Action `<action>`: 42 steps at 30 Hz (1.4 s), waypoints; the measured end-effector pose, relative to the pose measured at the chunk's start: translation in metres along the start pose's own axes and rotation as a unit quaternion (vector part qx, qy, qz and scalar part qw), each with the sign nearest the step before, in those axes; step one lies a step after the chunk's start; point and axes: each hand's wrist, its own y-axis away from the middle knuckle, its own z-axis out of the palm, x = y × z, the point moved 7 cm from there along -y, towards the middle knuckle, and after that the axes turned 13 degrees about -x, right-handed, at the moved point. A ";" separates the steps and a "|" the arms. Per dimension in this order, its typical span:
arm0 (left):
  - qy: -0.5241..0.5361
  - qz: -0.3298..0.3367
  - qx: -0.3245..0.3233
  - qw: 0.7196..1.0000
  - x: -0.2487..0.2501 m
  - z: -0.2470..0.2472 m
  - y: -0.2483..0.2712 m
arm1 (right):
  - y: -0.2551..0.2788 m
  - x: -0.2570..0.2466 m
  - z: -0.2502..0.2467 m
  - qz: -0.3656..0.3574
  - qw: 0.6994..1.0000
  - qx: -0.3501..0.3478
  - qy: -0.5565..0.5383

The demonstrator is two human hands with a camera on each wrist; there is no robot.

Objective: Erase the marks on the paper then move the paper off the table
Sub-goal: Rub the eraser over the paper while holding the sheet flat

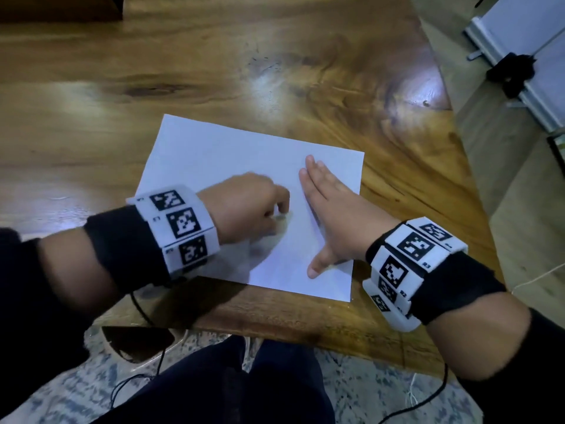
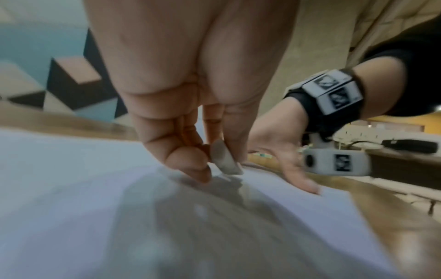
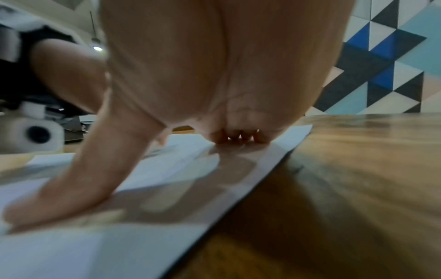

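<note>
Wooden table [image 1: 214,71], paper [image 1: 214,154], left hand [image 1: 244,206] pinching probable eraser [image 2: 224,160], right hand [image 1: 333,209] flat

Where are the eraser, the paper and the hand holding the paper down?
eraser [image 2: 224,160], left wrist view, its flat grey face.
paper [image 1: 220,154], head view, bare far part.
right hand [image 1: 336,206], head view, back of hand.

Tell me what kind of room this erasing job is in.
Probably a home or small office room: a glossy wooden table holds the paper, a speckled floor lies below, and a wall of coloured geometric panels stands behind.
</note>
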 end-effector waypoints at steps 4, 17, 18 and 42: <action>-0.015 0.027 0.033 0.999 0.007 -0.014 -0.021 | 0.000 -0.001 -0.003 0.000 1.000 0.007 -0.010; -0.035 0.092 0.002 0.995 0.030 0.011 -0.010 | -0.003 -0.002 -0.004 -0.003 1.000 0.009 -0.013; -0.034 0.071 0.013 0.997 0.028 0.003 -0.020 | -0.004 -0.002 -0.004 -0.001 1.000 0.008 -0.017; -0.023 0.103 0.006 0.994 0.020 0.003 -0.020 | -0.003 -0.002 -0.004 -0.012 1.000 0.015 -0.025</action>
